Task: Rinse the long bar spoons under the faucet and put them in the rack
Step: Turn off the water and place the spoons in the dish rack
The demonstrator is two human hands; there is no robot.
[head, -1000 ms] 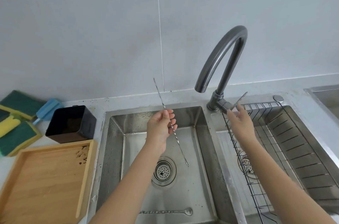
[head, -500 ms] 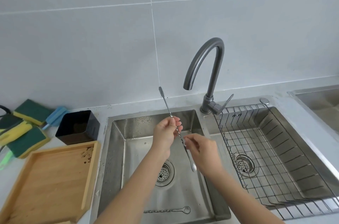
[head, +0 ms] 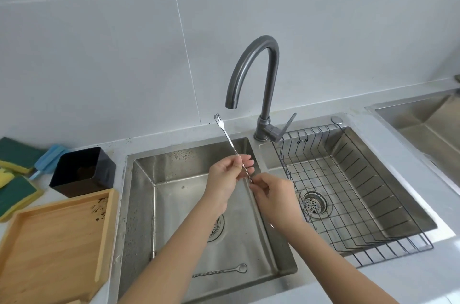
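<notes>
Over the left sink basin (head: 139,204) both hands hold one long twisted bar spoon (head: 229,140), its forked end pointing up toward the faucet (head: 263,79). My left hand (head: 225,179) pinches the stem near its middle. My right hand (head: 272,194) pinches the stem just below, hiding the lower end. No water shows at the spout. A second bar spoon (head: 221,271) lies flat on the basin floor near the front. The wire rack (head: 361,194) sits in the right basin with nothing in it.
A black square container (head: 83,171) and a wooden tray (head: 49,249) stand on the counter at the left, with green-and-yellow sponges (head: 15,179) and a blue brush (head: 46,161) behind them. Another sink (head: 423,122) begins at the far right.
My right hand left the faucet handle and came to the spoon's stem under my left hand. The spoon turned so its forked end shows flat; the view shifted.
</notes>
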